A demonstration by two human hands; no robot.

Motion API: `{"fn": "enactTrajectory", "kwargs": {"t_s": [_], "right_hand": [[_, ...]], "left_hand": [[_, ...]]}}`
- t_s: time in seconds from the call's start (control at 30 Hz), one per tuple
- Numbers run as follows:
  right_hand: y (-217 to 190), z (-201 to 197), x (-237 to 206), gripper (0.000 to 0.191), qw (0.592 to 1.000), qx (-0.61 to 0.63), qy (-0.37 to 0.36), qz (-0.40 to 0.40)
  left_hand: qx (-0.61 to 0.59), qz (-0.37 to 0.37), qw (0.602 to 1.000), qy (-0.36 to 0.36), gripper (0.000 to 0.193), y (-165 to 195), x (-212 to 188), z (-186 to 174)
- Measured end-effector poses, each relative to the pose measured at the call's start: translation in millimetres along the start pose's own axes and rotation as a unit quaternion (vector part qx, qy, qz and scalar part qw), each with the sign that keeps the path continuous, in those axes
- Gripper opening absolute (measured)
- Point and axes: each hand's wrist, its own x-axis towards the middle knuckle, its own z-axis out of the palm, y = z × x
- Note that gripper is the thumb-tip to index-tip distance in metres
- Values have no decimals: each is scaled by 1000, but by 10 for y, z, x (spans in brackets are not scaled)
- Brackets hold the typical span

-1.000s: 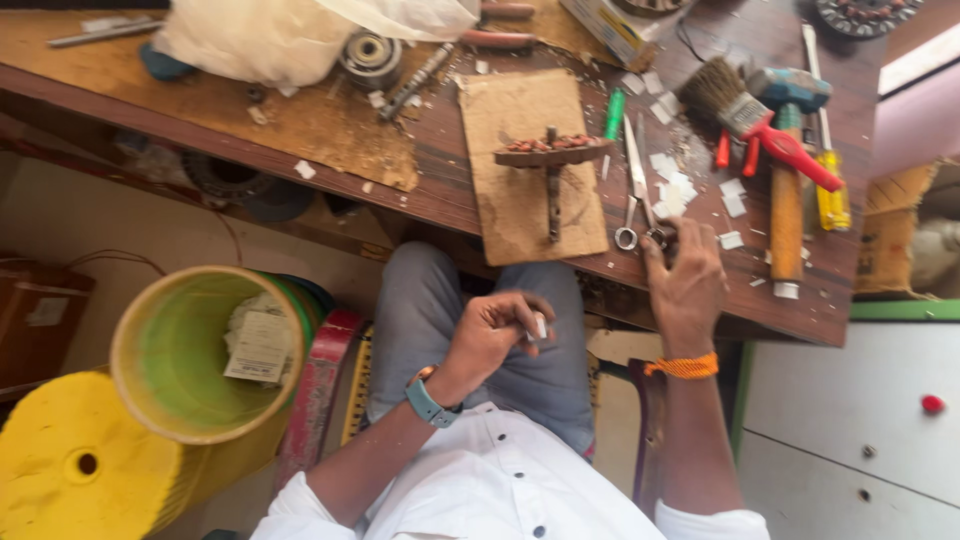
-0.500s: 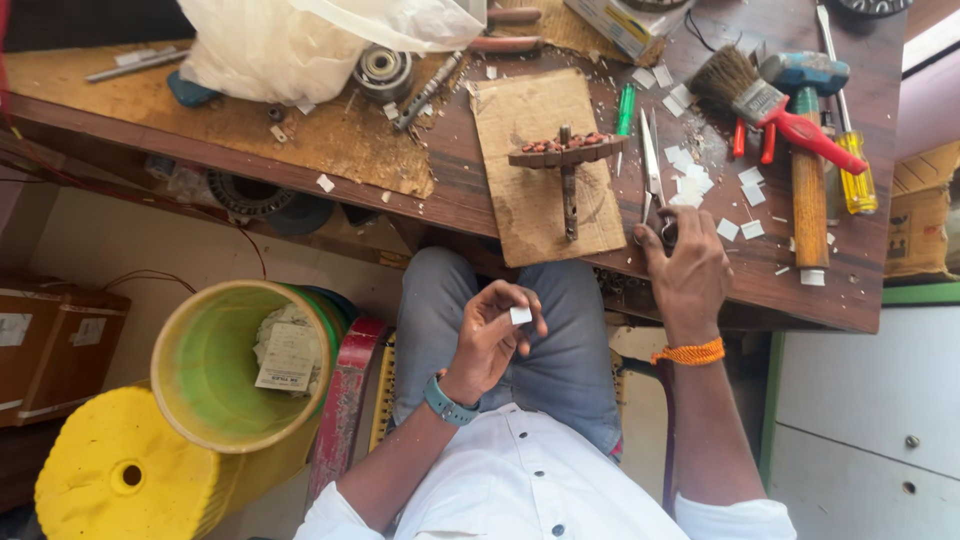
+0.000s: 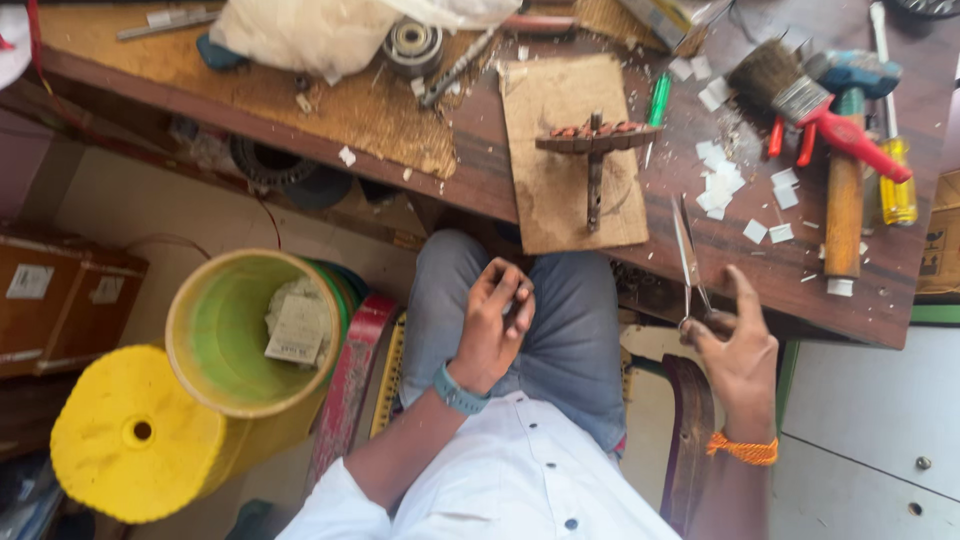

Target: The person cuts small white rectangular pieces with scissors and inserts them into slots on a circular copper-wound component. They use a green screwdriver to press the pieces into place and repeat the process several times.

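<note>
1. The left hand [image 3: 495,325] hovers over the lap, its grip curled round something small and pale at the fingertips; what it is I cannot tell.
2. The right hand [image 3: 738,350] rests at the surface [image 3: 480,175] edge, its grip closed on the handles of the scissors [image 3: 690,262], one finger raised.
3. The scissors' blades lie on the surface, pointing away from that grip.
4. Just beyond the blades lie white paper scraps [image 3: 722,185]; further off, a brush [image 3: 800,95] and a hammer [image 3: 845,170].
5. Left of that grip, a board [image 3: 570,150] carries a metal part [image 3: 597,150].
6. Left of the left hand's grip stands a yellow bucket [image 3: 245,335].
</note>
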Motion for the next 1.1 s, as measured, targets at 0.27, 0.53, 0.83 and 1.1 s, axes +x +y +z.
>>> {"fn": "enactTrajectory", "kwargs": {"t_s": [0.27,0.53,0.83,1.1], "right_hand": [[-168,364,-522,47,853,509,-95,-66],[-1087,618,-699,41,898,348,-58,-262],[-1246,544,-407,40,937,205,-57,-277],[-1101,693,-197,31,927,310,-68,-199]], "left_hand": [[-150,-38,986,-62,39,-68,48,51],[35,36,998,-26,50,98,2,509],[483,298,821,-61,47,166,173,517],[290,92,952,45,40,55,295,634]]}}
